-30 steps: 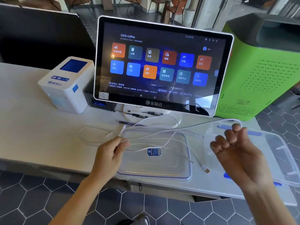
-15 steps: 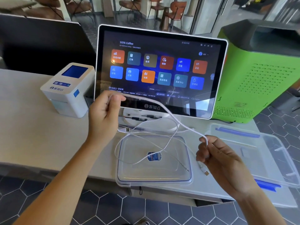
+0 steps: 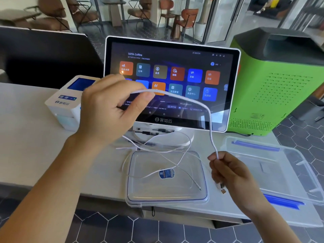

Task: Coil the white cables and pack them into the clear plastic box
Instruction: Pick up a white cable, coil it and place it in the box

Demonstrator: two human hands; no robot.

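Café, at the order counter. A point-of-sale touchscreen [image 3: 172,83] is standing on the pale counter [image 3: 31,137], glowing with app tiles under the heading "SOTA Coffee". A small white receipt printer [image 3: 68,102] is sitting just beside it on the left, its own little blue display lit. A bright green machine with a dark top [image 3: 280,81] is standing right of the screen. Beyond the counter, brown and orange chairs [image 3: 185,20] are grouped around small tables on dark hexagonal floor tiles [image 3: 122,228], with glass doors behind.
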